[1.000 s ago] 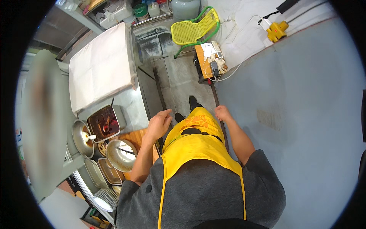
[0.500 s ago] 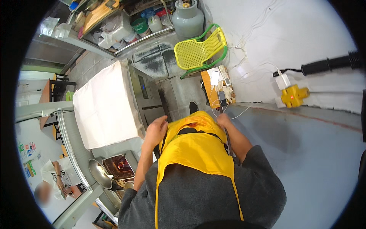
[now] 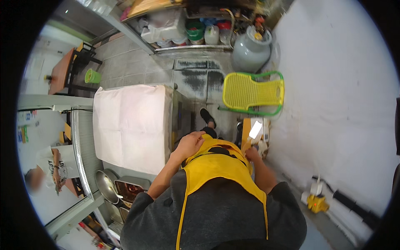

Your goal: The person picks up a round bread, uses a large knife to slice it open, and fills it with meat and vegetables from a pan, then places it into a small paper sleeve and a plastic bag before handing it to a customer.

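My left hand (image 3: pixel 190 144) hovers by the front of my yellow apron (image 3: pixel 221 168), its fingers loosely bent and nothing visible in them. On the other side, my right hand (image 3: pixel 252 154) is closed beside the apron, next to a small wooden table (image 3: pixel 246 125). What it holds, if anything, is hidden. A white phone-like slab (image 3: pixel 255 130) lies on that table, with pale crumpled items near it. To the left stands a metal appliance (image 3: pixel 178 118) topped by a white cloth (image 3: pixel 131 125).
A yellow chair with a green frame (image 3: pixel 250 92) stands ahead, near a grey gas cylinder (image 3: pixel 251 52). Shelves with tubs and bottles (image 3: pixel 211 35) line the far side. At lower left are a steel bowl (image 3: pixel 102 181) and a tray (image 3: pixel 129 189). Another person (image 3: pixel 56 168) is beyond the counter.
My view has turned and moved forward, bringing the chair and gas cylinder lower and further right. The dark strip that hung by my right hand no longer shows. My left hand stays near the apron.
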### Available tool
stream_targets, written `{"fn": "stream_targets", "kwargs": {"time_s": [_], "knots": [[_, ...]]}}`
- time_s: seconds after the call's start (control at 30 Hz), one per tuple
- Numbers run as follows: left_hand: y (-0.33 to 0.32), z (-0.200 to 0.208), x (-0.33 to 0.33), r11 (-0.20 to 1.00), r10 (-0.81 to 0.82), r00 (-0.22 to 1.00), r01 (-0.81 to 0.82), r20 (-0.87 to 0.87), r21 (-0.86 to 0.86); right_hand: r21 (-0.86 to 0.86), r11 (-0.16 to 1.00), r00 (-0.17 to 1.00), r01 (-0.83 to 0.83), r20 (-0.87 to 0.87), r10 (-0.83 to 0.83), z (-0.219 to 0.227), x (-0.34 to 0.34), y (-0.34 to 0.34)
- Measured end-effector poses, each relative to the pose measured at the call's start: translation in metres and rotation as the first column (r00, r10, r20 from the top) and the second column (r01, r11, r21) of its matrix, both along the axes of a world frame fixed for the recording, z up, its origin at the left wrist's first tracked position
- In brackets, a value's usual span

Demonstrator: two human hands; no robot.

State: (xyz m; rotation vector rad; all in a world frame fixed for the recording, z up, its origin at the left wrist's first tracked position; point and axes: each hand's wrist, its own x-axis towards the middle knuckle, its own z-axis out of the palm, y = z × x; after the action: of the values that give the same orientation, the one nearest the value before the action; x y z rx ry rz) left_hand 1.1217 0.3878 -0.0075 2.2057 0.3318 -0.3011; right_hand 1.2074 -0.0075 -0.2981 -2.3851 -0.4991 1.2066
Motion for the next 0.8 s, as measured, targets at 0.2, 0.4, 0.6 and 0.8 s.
{"fn": "stream_targets", "kwargs": {"time_s": [0.2, 0.4, 0.6, 0.8], "knots": [[0.07, -0.026, 0.07, 0.997, 0.063, 0.991, -0.068, 0.122, 0.039, -0.336, 0.557, 0.552, -0.76, 0.119, 0.825, 0.017, 0.136, 0.054], [0.123, -0.015, 0.123, 0.98, 0.174, 0.97, -0.187, 0.172, 0.065, -0.116, 0.9, 0.884, 0.42, -0.174, -0.435, 0.075, 0.238, 0.17], [0.168, -0.004, 0.152, 0.916, 0.402, 0.906, -0.396, 0.13, -0.069, -0.215, 0.968, 0.969, 0.13, -0.182, -0.17, 0.071, 0.314, 0.258], [0.227, -0.03, 0.188, 0.85, 0.527, 0.85, -0.527, 0.011, -0.011, -0.298, 0.937, 0.982, -0.185, -0.095, 0.164, 0.068, 0.4, 0.355]]}}
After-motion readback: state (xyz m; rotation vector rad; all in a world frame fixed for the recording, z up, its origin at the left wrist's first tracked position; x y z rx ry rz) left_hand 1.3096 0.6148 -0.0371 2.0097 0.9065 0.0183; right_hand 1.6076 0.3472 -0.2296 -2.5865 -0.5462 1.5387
